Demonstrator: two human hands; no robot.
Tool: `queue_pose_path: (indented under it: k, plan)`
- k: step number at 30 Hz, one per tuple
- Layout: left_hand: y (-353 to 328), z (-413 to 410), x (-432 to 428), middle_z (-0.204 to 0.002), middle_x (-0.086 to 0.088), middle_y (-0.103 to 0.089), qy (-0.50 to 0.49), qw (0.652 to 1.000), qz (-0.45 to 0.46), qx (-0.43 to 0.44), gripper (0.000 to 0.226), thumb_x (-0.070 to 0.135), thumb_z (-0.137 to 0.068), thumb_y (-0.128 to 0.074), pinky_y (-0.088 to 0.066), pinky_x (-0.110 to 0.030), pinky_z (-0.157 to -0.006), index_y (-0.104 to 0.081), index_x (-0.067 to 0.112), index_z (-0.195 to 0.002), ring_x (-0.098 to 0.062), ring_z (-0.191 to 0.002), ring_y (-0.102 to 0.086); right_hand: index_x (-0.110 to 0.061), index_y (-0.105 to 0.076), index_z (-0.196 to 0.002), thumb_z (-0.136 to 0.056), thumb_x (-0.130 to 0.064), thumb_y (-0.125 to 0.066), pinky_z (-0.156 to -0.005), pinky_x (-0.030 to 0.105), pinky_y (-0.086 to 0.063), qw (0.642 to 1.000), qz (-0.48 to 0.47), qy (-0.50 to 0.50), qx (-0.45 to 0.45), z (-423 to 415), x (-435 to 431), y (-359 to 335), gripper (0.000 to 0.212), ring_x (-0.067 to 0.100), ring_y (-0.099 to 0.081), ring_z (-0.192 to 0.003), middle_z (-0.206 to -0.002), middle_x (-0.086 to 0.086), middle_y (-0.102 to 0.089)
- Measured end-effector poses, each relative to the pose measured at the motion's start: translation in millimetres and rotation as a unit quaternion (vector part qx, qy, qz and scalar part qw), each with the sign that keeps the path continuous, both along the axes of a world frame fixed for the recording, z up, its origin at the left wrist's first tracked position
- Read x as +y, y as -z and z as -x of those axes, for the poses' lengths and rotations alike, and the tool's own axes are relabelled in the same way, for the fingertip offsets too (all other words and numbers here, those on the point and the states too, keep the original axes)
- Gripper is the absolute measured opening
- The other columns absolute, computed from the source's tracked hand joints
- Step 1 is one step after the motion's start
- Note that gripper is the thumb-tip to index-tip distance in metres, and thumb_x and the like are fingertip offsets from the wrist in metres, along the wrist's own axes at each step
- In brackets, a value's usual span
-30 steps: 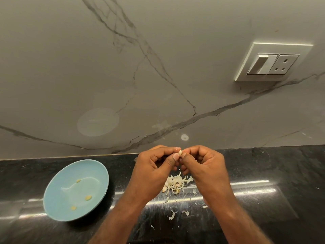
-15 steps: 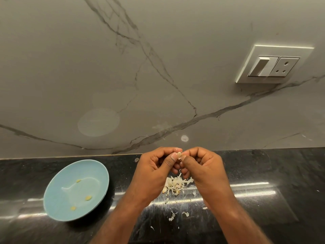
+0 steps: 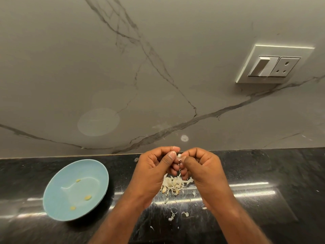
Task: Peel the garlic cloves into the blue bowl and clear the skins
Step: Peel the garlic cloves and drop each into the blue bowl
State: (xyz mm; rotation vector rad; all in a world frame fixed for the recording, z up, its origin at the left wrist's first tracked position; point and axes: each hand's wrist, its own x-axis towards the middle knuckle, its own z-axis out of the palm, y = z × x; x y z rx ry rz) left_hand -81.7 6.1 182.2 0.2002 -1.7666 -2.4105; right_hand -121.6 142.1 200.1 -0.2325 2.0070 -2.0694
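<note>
Your left hand (image 3: 151, 173) and right hand (image 3: 204, 169) meet above the counter (image 3: 263, 173), each with its fingers curled in and thumb and forefinger pinching the same small clove (image 3: 179, 156) between them. A thin strip of skin hangs down from it toward the skins (image 3: 174, 184) heaped just below, with more flakes scattered nearer you. The bowl (image 3: 58, 196) sits well apart to your left, holding three peeled cloves (image 3: 88, 197), so the task looks partly done and the clearing not yet begun. For this step, hold the clove firm with one hand and let the other do the stripping: catch the loose edge with a thumbnail and pull along the clove's length, not across it, so the skin comes off in one piece. Keep the work over the heap so that scraps fall where the rest lie, since thin flakes drift and will be fiddly to gather off dark, shiny stone. Check the far side of the clove, which is hidden from here, before you carry it to the bowl. No brand, label or lettering can be read anywhere; the switch plate (image 3: 274, 64) on the wall, with its rocker and three-pin socket, shows no markings.
</note>
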Motion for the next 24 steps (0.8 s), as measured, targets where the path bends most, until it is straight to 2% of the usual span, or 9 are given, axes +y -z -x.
queue_pose_path:
  k: [4,7,10,12,14,18,21,24]
  plan:
    - [1,2,0,-0.081,-0.009,-0.071,-0.006,1.000,-0.010,-0.006,0.019,0.004,-0.095,-0.055,-0.055,-0.024,-0.065,-0.070,0.007,-0.107,-0.018,-0.071,-0.065,-0.006,-0.068,-0.075,-0.091,0.004,-0.056,-0.049,0.025,-0.049,0.999,0.033,0.017,-0.013,1,1,2,0.022,0.016,-0.056,-0.054,-0.062,0.007,-0.063]
    - [1,2,0,-0.085,-0.012,-0.074,-0.011,0.999,-0.030,-0.013,0.016,0.004,-0.095,-0.056,-0.056,-0.024,-0.067,-0.069,0.004,-0.104,-0.019,-0.075,-0.068,-0.009,-0.069,-0.070,-0.089,-0.016,-0.057,-0.050,0.028,-0.050,0.998,0.052,0.035,0.003,3,5,3,0.023,0.020,-0.057,-0.056,-0.066,0.009,-0.064]
    - [3,3,0,-0.093,-0.013,-0.075,-0.024,0.999,-0.037,-0.019,0.016,0.007,-0.091,-0.059,-0.058,-0.025,-0.069,-0.071,0.005,-0.102,-0.020,-0.081,-0.070,-0.011,-0.068,-0.073,-0.094,-0.019,-0.066,-0.057,0.029,-0.053,0.994,-0.039,0.069,0.071,8,12,6,0.022,0.017,-0.060,-0.060,-0.067,0.006,-0.066]
    - [5,4,-1,-0.093,-0.010,-0.075,-0.043,0.998,-0.036,-0.028,0.016,0.008,-0.087,-0.063,-0.058,-0.024,-0.070,-0.074,0.008,-0.099,-0.018,-0.083,-0.070,-0.019,-0.069,-0.083,-0.091,-0.014,-0.070,-0.064,0.021,-0.054,0.982,-0.139,0.069,0.111,12,15,8,0.010,0.008,-0.064,-0.068,-0.075,0.000,-0.070]
    - [6,5,-1,-0.090,-0.010,-0.075,-0.057,0.997,-0.042,-0.034,0.019,0.012,-0.081,-0.067,-0.057,-0.023,-0.070,-0.075,0.008,-0.097,-0.017,-0.081,-0.070,-0.029,-0.068,-0.092,-0.090,-0.009,-0.071,-0.072,0.017,-0.054,0.968,-0.198,0.072,0.133,14,16,11,0.021,0.005,-0.065,-0.079,-0.084,-0.010,-0.070]
    - [7,6,0,-0.088,-0.014,-0.075,-0.077,0.996,-0.044,-0.029,0.023,0.014,-0.075,-0.072,-0.057,-0.023,-0.068,-0.075,0.006,-0.096,-0.019,-0.078,-0.070,-0.034,-0.068,-0.095,-0.090,-0.017,-0.072,-0.071,0.015,-0.054,0.959,-0.203,0.030,0.193,8,16,7,0.018,0.002,-0.066,-0.081,-0.088,-0.020,-0.069]
    - [7,5,1,-0.086,-0.010,-0.076,-0.080,0.996,0.015,-0.018,0.013,0.008,-0.083,-0.071,-0.057,-0.022,-0.070,-0.076,0.009,-0.096,-0.017,-0.079,-0.072,-0.033,-0.071,-0.095,-0.088,-0.020,-0.074,-0.068,0.018,-0.056,0.958,-0.197,-0.017,0.208,1,10,4,0.015,0.006,-0.070,-0.079,-0.085,-0.018,-0.072]
    - [5,3,2,-0.087,-0.003,-0.077,-0.081,0.993,0.081,-0.003,0.011,0.008,-0.087,-0.069,-0.057,-0.022,-0.071,-0.075,0.012,-0.096,-0.015,-0.082,-0.073,-0.039,-0.068,-0.091,-0.091,-0.018,-0.071,-0.067,0.018,-0.057,0.949,-0.211,-0.021,0.233,-2,6,3,0.021,0.005,-0.071,-0.076,-0.083,-0.020,-0.072]
